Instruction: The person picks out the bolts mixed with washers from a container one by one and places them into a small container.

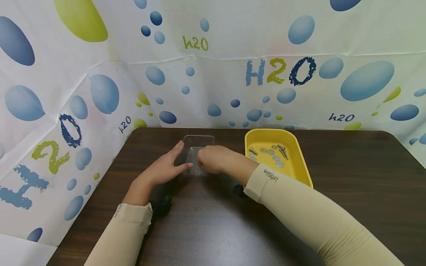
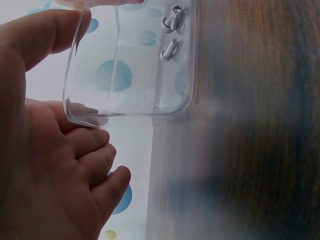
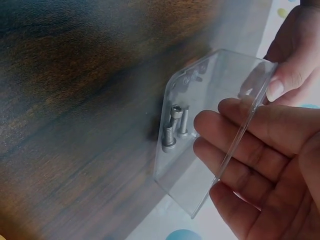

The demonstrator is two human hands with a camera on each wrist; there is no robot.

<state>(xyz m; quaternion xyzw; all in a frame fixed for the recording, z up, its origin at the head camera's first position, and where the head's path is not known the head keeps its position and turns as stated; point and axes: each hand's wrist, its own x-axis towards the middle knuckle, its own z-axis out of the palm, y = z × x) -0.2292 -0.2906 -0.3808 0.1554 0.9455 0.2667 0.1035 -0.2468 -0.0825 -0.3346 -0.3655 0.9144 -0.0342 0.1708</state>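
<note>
A clear plastic box (image 1: 197,141) stands near the table's back edge, with metal socket-head screws (image 3: 169,139) lying in it. My left hand (image 1: 163,166) holds the box at its near left corner, the thumb along the near side and the fingers along the left side. In the left wrist view, the thumb and a fingertip touch its rim and wall. My right hand (image 1: 216,159) reaches over the rim, its loosely bent fingers inside the box near the screws (image 2: 172,22). No screw shows between those fingers; the right thumb is hidden.
To the right of the box stands a yellow tray (image 1: 301,162) with several flat washers (image 1: 276,158) and loose screws (image 1: 283,150) in it; my right forearm crosses its near left corner. Behind the dark wooden table (image 1: 352,177) hangs a white patterned sheet (image 1: 229,44).
</note>
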